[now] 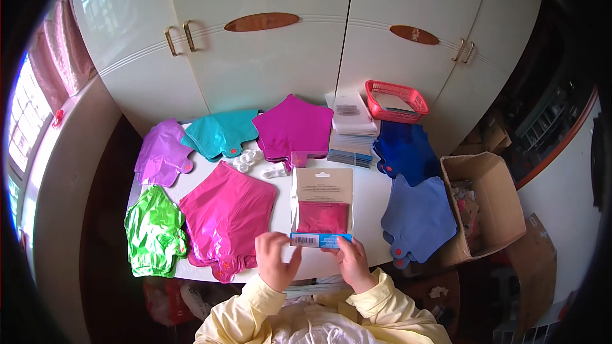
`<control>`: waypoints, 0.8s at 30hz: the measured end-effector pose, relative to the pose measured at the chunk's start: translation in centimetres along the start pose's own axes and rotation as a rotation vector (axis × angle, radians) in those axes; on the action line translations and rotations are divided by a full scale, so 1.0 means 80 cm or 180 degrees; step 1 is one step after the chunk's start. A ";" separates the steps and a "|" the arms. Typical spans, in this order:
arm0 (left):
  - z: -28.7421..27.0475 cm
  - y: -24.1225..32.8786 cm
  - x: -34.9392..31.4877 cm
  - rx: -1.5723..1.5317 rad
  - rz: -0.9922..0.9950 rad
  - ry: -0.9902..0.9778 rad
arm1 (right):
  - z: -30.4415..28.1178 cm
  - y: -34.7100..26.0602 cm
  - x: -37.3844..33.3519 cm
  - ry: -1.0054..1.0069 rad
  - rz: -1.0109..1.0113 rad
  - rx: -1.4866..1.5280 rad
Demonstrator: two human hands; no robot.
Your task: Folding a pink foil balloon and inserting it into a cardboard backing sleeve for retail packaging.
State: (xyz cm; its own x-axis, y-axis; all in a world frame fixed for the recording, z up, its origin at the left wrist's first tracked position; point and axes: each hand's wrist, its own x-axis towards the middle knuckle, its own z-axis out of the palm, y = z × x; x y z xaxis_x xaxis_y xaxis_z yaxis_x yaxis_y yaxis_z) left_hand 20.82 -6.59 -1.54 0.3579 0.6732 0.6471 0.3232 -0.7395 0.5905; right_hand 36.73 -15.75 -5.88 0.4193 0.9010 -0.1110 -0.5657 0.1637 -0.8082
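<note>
A clear flat packet point(324, 200) with a printed card and a folded pink foil balloon inside lies in front of me at the table's near edge. A blue and white strip with a barcode runs along its lower edge. My right hand point(352, 264) pinches the packet's lower right corner, thumb on top. At the lower left corner is my left hand point(276, 260), fingers bent and thumb apart from them; nothing shows between them. A stack of pink star-shaped foil balloons point(229, 213) lies left of the packet, and a magenta stack point(293, 127) lies beyond it.
Purple point(160, 153), teal point(223, 132) and green foil stacks point(153, 232) lie left. White ribbon rolls point(247, 160) sit mid-table. Card stacks point(352, 121) and a red basket point(395, 102) stand behind. Dark blue point(408, 153) and light blue stacks point(419, 216) lie right, beside an open carton point(497, 204).
</note>
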 end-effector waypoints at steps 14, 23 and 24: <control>0.006 -0.020 -0.017 -0.3769 -0.3089 -0.0366 | 0.020 -0.012 -0.007 -0.0174 -0.0333 -0.0524; 0.010 -0.009 -0.020 -0.3394 -0.2866 -0.0152 | 0.028 -0.016 -0.006 0.0033 -0.0372 -0.0513; 0.010 -0.007 -0.019 -0.3335 -0.2846 -0.0123 | 0.030 -0.018 -0.006 0.0052 -0.0379 -0.0516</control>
State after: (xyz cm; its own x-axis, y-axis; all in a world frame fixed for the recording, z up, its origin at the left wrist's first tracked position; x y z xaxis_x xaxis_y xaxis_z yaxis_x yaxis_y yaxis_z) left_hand 20.82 -7.21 -3.26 0.4091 0.9009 -0.1451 -0.3444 0.2997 0.8897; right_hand 35.66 -15.47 -3.30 0.4888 0.8722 -0.0174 -0.3901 0.2007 -0.8986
